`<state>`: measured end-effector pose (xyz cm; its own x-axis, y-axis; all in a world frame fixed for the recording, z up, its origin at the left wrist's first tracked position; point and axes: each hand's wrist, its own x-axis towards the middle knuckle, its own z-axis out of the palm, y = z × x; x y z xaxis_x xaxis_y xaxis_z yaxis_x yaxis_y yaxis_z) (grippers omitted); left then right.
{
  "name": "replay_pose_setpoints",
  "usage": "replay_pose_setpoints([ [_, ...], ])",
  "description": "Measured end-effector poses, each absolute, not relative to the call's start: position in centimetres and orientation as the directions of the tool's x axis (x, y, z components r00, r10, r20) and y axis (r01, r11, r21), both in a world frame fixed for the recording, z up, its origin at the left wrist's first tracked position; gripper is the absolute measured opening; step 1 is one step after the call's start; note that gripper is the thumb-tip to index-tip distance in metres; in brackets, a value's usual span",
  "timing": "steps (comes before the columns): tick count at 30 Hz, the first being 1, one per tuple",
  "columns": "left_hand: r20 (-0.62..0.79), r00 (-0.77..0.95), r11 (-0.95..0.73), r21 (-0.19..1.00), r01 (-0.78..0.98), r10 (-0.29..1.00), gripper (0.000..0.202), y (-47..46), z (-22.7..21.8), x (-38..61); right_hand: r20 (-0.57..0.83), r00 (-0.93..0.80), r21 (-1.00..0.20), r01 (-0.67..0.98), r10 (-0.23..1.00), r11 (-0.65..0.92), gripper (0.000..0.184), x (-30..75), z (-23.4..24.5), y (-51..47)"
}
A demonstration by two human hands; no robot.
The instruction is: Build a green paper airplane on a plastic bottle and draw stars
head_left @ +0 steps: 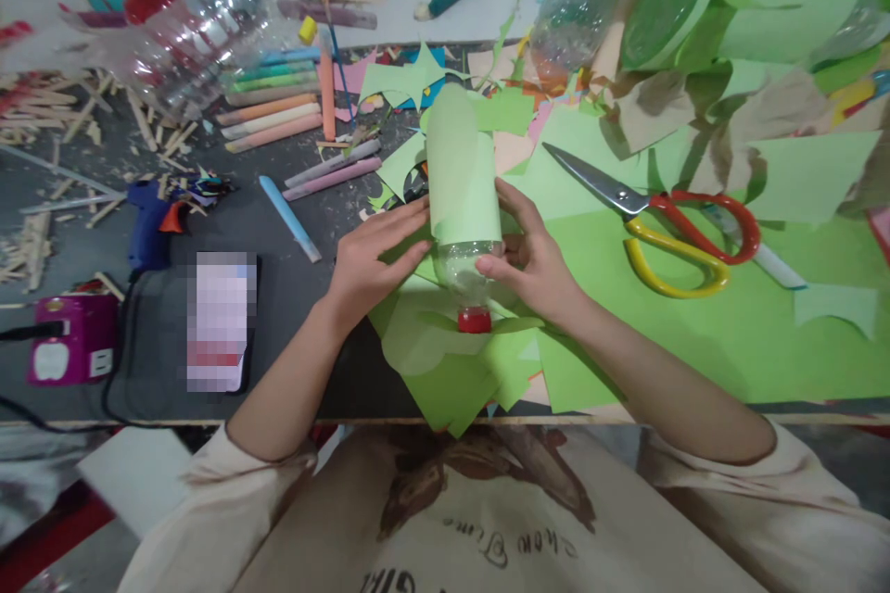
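Observation:
A clear plastic bottle (465, 269) with a red cap (474, 320) lies between my hands, its cap end towards me. Light green paper (463, 176) is wrapped around its body, leaving the neck end bare. My right hand (534, 250) grips the bottle's right side, thumb over the clear part near the neck. From the left, my left hand (379, 259) holds the bottle's edge with fingers and thumb; the fingertips are partly hidden by it. Green paper scraps (451, 380) lie under the bottle. To the right rest scissors (654, 213) with one red and one yellow handle loop, blades partly apart.
On the left are a blue glue gun (147, 222), its cord, a purple power box (75, 338), a phone (221, 322) and a light blue stick (290, 218). Coloured chalk-like sticks (274, 116), wood bits (83, 116) and clear bottles (209, 28) lie farther back. Green sheets (695, 343) cover the right.

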<state>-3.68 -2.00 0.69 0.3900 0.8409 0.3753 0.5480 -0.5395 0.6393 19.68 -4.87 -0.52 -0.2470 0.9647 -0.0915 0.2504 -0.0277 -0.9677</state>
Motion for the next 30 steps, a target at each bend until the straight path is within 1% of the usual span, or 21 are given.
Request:
replay_pose_setpoints([
  [2,0.376,0.399,-0.545,0.653,0.526,0.836,0.030,-2.0,0.7,-3.8,-0.087,-0.241,-0.970,0.242,0.966,-0.027,0.094,19.7,-0.5,-4.9],
  [7,0.399,0.355,-0.533,0.666,0.522,0.846,0.024,-2.1,0.7,-3.4,-0.103,-0.250,-0.964,0.265,0.963,-0.034,0.093,19.7,-0.4,-4.9],
  [12,0.404,0.336,-0.525,0.666,0.530,0.851,0.021,-2.2,0.7,-2.9,-0.143,-0.277,-0.955,0.290,0.950,-0.059,0.101,19.8,-0.2,-4.8],
  [16,0.385,0.338,-0.512,0.670,0.537,0.859,0.024,-2.1,0.5,-2.8,-0.145,-0.269,-0.958,0.280,0.952,-0.067,0.104,19.6,-0.2,-4.9],
  [19,0.389,0.345,-0.520,0.638,0.568,0.854,0.026,-2.2,0.5,-2.9,-0.117,-0.258,-0.963,0.265,0.959,-0.046,0.102,19.5,-0.3,-4.9],
  [21,0.431,0.350,-0.553,0.596,0.582,0.832,0.024,-2.4,0.7,-3.2,-0.104,-0.255,-0.963,0.267,0.961,-0.034,0.099,19.5,-0.2,-4.9],
  [23,0.518,0.340,-0.610,0.554,0.566,0.785,0.021,-2.7,1.1,-3.4,-0.099,-0.246,-0.960,0.278,0.964,-0.027,0.095,19.5,-0.1,-4.9],
  [26,0.668,0.353,-0.740,0.471,0.481,0.655,0.015,-3.6,1.5,-3.3,-0.103,-0.228,-0.950,0.310,0.968,-0.028,0.091,19.4,0.2,-5.0],
  [28,0.710,0.447,-0.832,0.392,0.391,0.545,0.012,-4.3,1.7,-2.7,-0.106,-0.223,-0.946,0.322,0.969,-0.029,0.090,19.4,0.3,-5.0],
  [29,0.696,0.534,-0.876,0.341,0.342,0.480,0.015,-4.5,1.8,-2.3,-0.104,-0.221,-0.946,0.322,0.970,-0.028,0.089,19.3,0.3,-5.0],
  [30,0.682,0.589,-0.900,0.288,0.329,0.433,0.019,-4.7,1.9,-1.8,-0.099,-0.219,-0.947,0.319,0.971,-0.025,0.089,19.3,0.4,-5.0],
])
